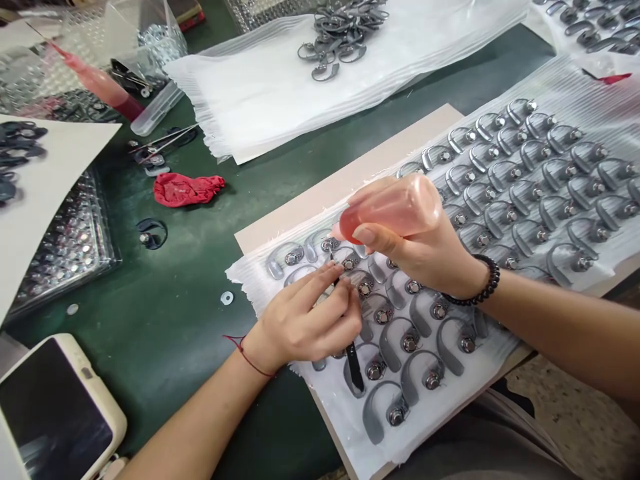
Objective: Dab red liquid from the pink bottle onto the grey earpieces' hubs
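1. Phone (55, 407): lower left corner of the green table (190, 267), screen dark, well apart from the work.
2. Red rag (187, 188): crumpled on the table, beside spare tweezers (163, 143).
3. Loose washer (227, 298): alone on the table, just off the sheet's left edge.
4. Left hand (305, 320): fingers closed in a pinch on black tweezers (353, 357), the tips down among the nearest hooks; the heel rests on the sheet.
5. White foam sheet (340, 400): bears rows of grey ear hooks (500, 220), each with a small metal round piece at one end.
6. Right hand (420, 247): wrapped around a pink squeeze bottle (390, 207), nozzle pointing left and down at a hook just above the tweezer tips.
7. Heap of grey hooks (345, 30): far side, on a second white sheet.

Risks, as I judge them: too hard a squeeze could flood a hook and spill onto its neighbour, since the hooks lie close together; the resting left hand could nudge finished pieces; a slipped tweezer tip could flick a metal piece off the sheet.
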`<control>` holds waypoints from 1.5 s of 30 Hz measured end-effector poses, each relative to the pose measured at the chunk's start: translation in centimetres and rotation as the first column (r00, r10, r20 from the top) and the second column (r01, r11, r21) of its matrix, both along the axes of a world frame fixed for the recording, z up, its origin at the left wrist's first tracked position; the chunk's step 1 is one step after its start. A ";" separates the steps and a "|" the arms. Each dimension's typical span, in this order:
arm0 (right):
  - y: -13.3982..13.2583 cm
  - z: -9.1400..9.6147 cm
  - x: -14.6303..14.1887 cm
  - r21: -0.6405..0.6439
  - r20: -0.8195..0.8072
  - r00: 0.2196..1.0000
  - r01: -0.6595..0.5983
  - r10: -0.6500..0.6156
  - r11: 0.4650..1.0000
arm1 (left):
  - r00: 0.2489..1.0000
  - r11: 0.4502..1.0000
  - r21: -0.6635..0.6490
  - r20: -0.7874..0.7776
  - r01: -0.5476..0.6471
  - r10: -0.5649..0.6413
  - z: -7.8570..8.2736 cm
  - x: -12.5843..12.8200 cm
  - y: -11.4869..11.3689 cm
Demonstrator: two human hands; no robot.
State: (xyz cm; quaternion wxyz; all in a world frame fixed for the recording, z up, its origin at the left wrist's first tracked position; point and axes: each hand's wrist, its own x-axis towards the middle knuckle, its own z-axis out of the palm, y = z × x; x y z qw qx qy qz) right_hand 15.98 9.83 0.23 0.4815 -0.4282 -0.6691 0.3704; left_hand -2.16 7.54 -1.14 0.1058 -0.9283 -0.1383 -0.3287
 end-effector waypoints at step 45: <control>-0.4 -0.5 0.0 0.028 0.228 0.970 -0.089 0.081 0.996 | 0.997 0.992 -0.114 -0.051 -0.056 0.050 0.0 0.1 -0.4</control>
